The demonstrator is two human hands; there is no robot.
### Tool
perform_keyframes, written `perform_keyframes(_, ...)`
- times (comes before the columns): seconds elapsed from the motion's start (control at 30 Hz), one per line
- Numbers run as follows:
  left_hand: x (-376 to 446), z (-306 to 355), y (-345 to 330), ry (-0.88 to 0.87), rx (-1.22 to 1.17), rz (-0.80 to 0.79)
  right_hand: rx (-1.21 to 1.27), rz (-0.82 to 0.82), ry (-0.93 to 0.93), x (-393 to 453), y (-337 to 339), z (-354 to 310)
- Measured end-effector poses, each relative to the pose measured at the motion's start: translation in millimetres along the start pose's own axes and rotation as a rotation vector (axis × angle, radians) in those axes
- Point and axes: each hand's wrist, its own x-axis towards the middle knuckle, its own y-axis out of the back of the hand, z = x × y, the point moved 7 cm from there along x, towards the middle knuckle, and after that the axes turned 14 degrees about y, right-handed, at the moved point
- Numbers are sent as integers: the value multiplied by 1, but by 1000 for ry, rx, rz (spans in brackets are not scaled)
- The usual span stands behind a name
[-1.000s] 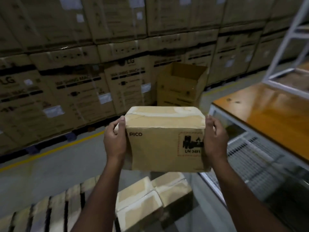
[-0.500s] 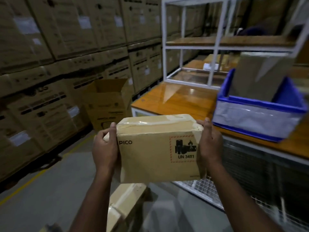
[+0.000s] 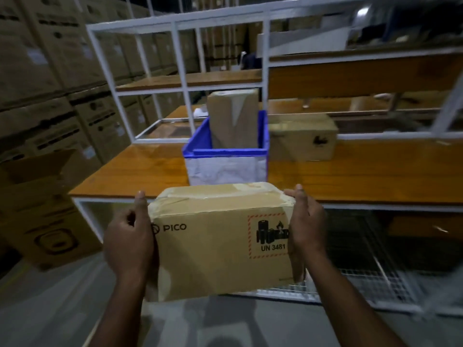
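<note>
Head view. Item: PICO carton (image 3: pixel 220 241), taped, battery label facing the wearer; held in the air before the wooden shelf (image 3: pixel 140 166), just short of the blue bin (image 3: pixel 225 152). Left hand (image 3: pixel 127 236) and right hand (image 3: pixel 307 226) each clasp one end, probably to keep it level. The bin holds one upright carton (image 3: pixel 233 118); a second carton (image 3: pixel 300 136) lies beside it.

The wooden shelf (image 3: pixel 140 169) ran crosswise just beyond left hand (image 3: pixel 127 236) and right hand (image 3: pixel 307 221). On it: blue bin (image 3: pixel 225 152) ahead, between the two hands; brown box (image 3: pixel 300 141) just beside bin, beyond right hand.
</note>
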Motion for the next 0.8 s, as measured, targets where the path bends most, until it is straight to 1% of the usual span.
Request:
perform_keyframes(0.2,-65,48,-85,-89,-24,-137,-77,145,-35,26,109,26)
perform_keyframes(0.37,-104,73,-139,-112,-57,-232,-135,229,-37,45,171,40)
perform_keyframes(0.57,-120,83,-194,-131,-90,-315,-152,276,-41,67,204,59)
perform_keyframes(0.8,-116,89,-271,-100,-103,-439,-178,281,-6,112,214,93)
